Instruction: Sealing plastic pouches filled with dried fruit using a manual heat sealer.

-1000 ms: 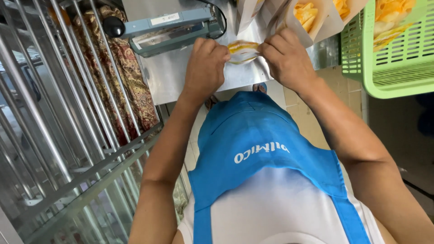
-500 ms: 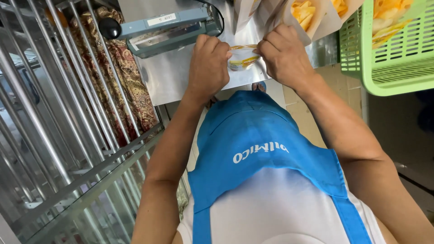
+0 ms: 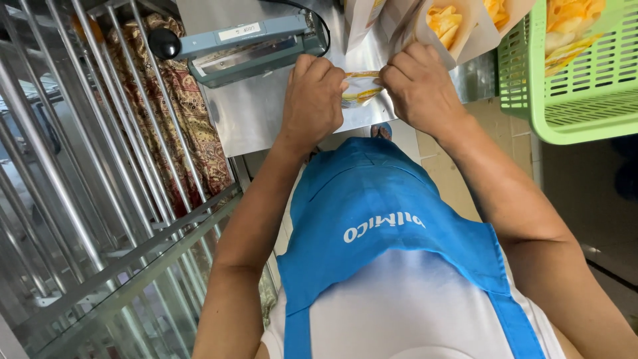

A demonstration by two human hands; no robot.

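A small clear bag of yellow chips [image 3: 361, 88] is pinched between both hands over the steel table [image 3: 252, 123]. My left hand [image 3: 312, 100] grips its left end with curled fingers. My right hand [image 3: 417, 86] holds the right end. A grey-blue heat sealer [image 3: 246, 46] with a black knob lies on the table just left of the hands, apart from them. I wear a blue apron [image 3: 379, 219] over a white shirt.
Open paper bags of yellow chips [image 3: 445, 23] stand behind the hands. At the right sits a green plastic basket [image 3: 578, 100] holding more chip bags. A steel rack [image 3: 80, 199] fills the left, with patterned cloth [image 3: 193, 119] behind its bars.
Both hands have kept hold of the small bag and shifted slightly on it near the table's front edge. The sealer has not moved.
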